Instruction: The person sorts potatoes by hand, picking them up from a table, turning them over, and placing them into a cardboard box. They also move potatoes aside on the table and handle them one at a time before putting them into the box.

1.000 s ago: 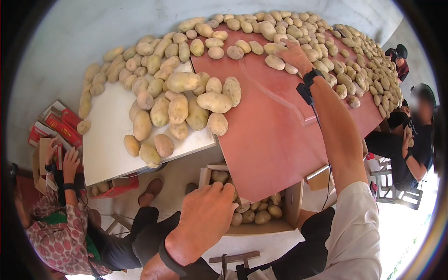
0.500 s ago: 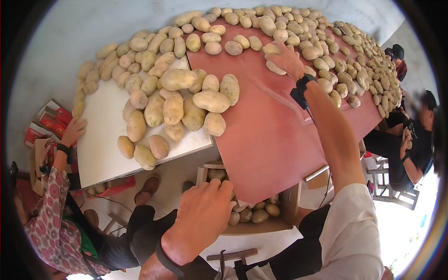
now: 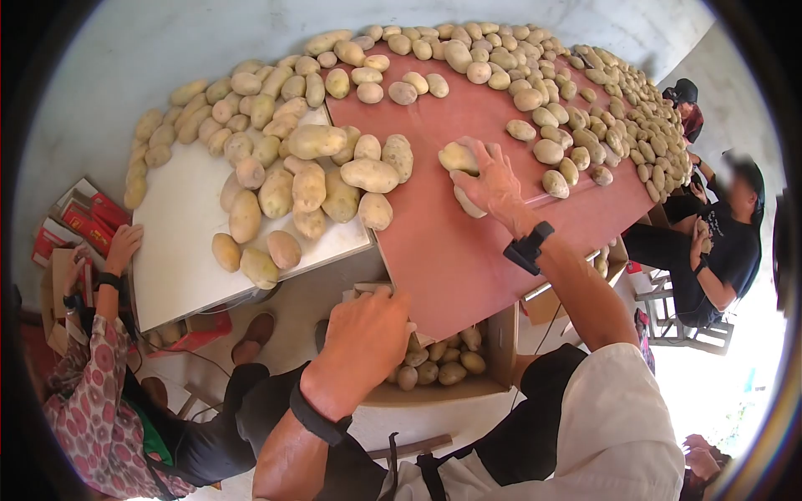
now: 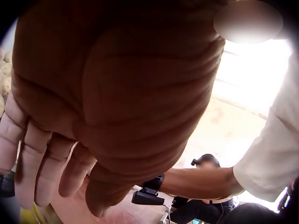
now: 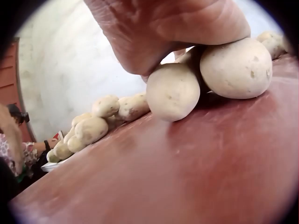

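Note:
On the red tabletop [image 3: 434,259], my right hand [image 3: 497,188] grips two potatoes, its fingers over the far potato [image 3: 458,157] and its thumb over the near potato [image 3: 469,203]. From the right wrist, the palm lies above the pair, and the round ends of a left potato [image 5: 173,91] and a right potato [image 5: 238,67] show close to the red surface. Over the near table edge hangs my left hand [image 3: 359,342], close to the cardboard box [image 3: 504,346] of potatoes. The left wrist view shows its fingers [image 4: 51,163] loosely bent, holding nothing.
A long heap of potatoes [image 3: 576,125] runs along the back and right. More potatoes [image 3: 309,188] lie on the white board [image 3: 180,267] at left. A person in a patterned top [image 3: 83,409] sits left; people in dark clothes [image 3: 727,242] are at right.
My right hand has drawn two potatoes from the heap's edge toward me and slightly left across the red tabletop. The left hand stays near the box.

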The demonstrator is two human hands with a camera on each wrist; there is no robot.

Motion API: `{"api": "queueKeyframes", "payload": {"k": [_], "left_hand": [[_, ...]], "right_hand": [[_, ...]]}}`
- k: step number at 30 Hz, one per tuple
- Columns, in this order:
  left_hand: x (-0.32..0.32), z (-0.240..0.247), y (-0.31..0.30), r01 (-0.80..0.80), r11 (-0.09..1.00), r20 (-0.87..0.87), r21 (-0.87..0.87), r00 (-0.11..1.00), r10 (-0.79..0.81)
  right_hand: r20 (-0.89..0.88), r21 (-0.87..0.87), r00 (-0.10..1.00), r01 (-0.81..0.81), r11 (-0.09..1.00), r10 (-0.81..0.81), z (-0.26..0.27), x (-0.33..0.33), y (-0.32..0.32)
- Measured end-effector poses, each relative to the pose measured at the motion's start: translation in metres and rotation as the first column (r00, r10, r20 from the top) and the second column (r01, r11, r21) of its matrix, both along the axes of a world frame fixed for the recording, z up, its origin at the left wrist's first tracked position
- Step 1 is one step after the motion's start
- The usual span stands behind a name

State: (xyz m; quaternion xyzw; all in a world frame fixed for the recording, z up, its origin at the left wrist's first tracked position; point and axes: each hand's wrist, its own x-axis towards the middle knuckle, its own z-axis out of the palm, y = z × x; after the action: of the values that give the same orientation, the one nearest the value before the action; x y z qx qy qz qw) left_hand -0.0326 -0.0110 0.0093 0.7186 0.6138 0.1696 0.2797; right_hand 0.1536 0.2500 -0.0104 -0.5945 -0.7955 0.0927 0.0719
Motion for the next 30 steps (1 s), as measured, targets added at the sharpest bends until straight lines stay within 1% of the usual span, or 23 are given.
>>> {"api": "queueKeyframes", "payload": {"k": [2,3,5,6,7,9,10,11,13,15,18,20,22,23,25,26,28,29,30], "left_hand": [[0.0,-0.002,0.001,-0.005,1.0,-0.007,-0.008,1.0,0.005],[-0.001,-0.002,0.002,0.0,1.0,-0.006,-0.006,1.0,0.0],[0.0,-0.001,0.003,0.01,1.0,-0.02,-0.003,1.0,-0.01],[0.0,-0.002,0.003,0.013,1.0,-0.019,-0.002,1.0,-0.013],[0.0,-0.002,0.003,0.008,1.0,-0.018,0.001,1.0,-0.008],[0.001,-0.002,0.004,0.003,1.0,-0.018,0.005,1.0,-0.003],[0.002,-0.002,0.005,0.002,1.0,-0.026,0.0,1.0,-0.002],[0.002,-0.002,0.005,0.0,1.0,-0.035,-0.005,0.999,0.0],[0.004,-0.004,0.005,-0.002,1.0,-0.034,0.008,0.999,0.002],[0.004,-0.003,0.005,-0.004,1.0,-0.03,0.019,1.0,0.004],[0.004,-0.002,0.007,-0.001,1.0,-0.034,-0.012,0.999,0.0],[0.003,-0.005,0.007,-0.005,1.0,-0.025,0.01,1.0,0.005],[0.002,-0.004,0.007,-0.009,1.0,-0.025,-0.001,1.0,0.008],[0.001,-0.003,0.007,-0.011,1.0,-0.025,-0.007,1.0,0.01],[-0.001,-0.004,0.008,-0.012,1.0,-0.026,-0.01,1.0,0.012],[-0.002,-0.004,0.008,-0.012,1.0,-0.027,-0.011,1.0,0.011],[-0.005,-0.003,0.008,-0.021,1.0,-0.029,-0.01,0.999,0.021],[-0.007,-0.003,0.009,-0.027,1.0,-0.031,-0.01,0.999,0.026],[-0.008,-0.003,0.009,-0.031,0.999,-0.031,-0.011,0.999,0.031]], "right_hand": [[-0.055,0.038,0.997,-0.044,0.998,0.046,0.004,0.002,-0.027],[-0.054,0.04,0.998,-0.039,0.998,0.041,0.002,0.004,-0.036],[-0.061,0.076,0.985,-0.156,0.985,0.161,-0.001,0.009,-0.05],[-0.018,0.101,0.985,-0.172,0.98,0.174,-0.003,0.01,-0.058],[-0.018,0.102,0.985,-0.169,0.98,0.171,-0.003,0.012,-0.067],[-0.037,0.056,0.973,-0.226,0.973,0.228,0.001,0.013,-0.084],[-0.104,0.031,0.961,-0.256,0.966,0.258,-0.001,0.015,-0.089],[-0.106,0.032,0.96,-0.256,0.966,0.258,0.0,0.016,-0.095],[-0.13,-0.03,0.932,-0.346,0.938,0.34,0.005,0.018,-0.104],[-0.138,-0.028,0.925,-0.361,0.932,0.354,0.007,0.019,-0.106],[-0.15,-0.036,0.909,-0.397,0.917,0.388,0.008,0.022,-0.101],[-0.154,-0.048,0.9,-0.419,0.907,0.408,0.01,0.025,-0.091],[-0.276,-0.165,0.867,-0.469,0.868,0.416,0.015,0.026,-0.074],[-0.277,-0.167,0.866,-0.471,0.866,0.417,0.018,0.027,-0.061],[-0.174,-0.145,0.805,-0.59,0.794,0.567,0.023,0.026,-0.038],[-0.174,-0.145,0.804,-0.593,0.792,0.569,0.028,0.021,-0.039],[-0.256,-0.175,0.89,-0.426,0.887,0.377,0.045,0.007,-0.042],[-0.256,-0.176,0.888,-0.43,0.885,0.381,0.042,0.004,-0.034],[-0.311,-0.17,0.88,-0.423,0.89,0.359,0.038,0.0,-0.018]]}}
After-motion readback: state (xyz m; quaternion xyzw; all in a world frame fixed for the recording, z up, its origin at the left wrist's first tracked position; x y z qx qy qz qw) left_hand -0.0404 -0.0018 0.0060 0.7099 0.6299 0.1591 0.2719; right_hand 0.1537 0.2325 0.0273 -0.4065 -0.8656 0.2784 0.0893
